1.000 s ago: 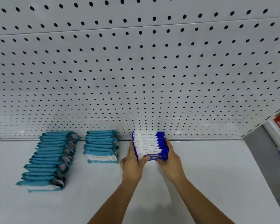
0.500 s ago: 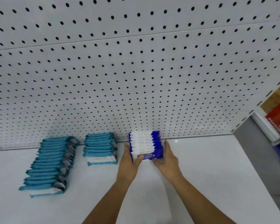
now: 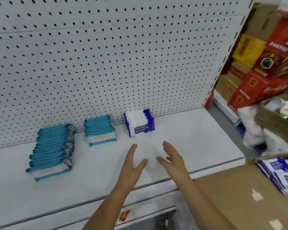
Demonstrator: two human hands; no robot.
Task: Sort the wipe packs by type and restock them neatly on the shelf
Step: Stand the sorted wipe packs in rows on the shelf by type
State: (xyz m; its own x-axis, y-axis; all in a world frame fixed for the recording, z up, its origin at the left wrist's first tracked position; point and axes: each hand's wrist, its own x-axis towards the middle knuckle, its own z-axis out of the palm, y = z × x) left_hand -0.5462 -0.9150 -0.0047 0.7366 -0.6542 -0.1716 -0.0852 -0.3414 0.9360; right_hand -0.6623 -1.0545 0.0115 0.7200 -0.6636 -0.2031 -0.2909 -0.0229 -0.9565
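Note:
A short row of dark blue and white wipe packs [image 3: 140, 123] stands on the white shelf [image 3: 198, 138] against the pegboard. To its left sit a short row of teal packs [image 3: 99, 130] and a long row of teal packs [image 3: 51, 150]. My left hand [image 3: 131, 165] and my right hand [image 3: 173, 161] hover over the shelf a little in front of the blue row, palms facing each other, fingers apart, holding nothing. More dark blue packs [image 3: 283, 173] lie in a cardboard box at the lower right.
White pegboard [image 3: 106, 55] backs the shelf. Red and yellow cartons [image 3: 263, 72] are stacked beyond the shelf's right end. A brown box [image 3: 279, 120] with pale items and white bags sit at the right. The cardboard box floor [image 3: 231, 196] lies below the shelf edge.
Both hands have let go of the dark blue row and pulled back toward me. The row stays by the pegboard. The camera has swung right, showing the boxes.

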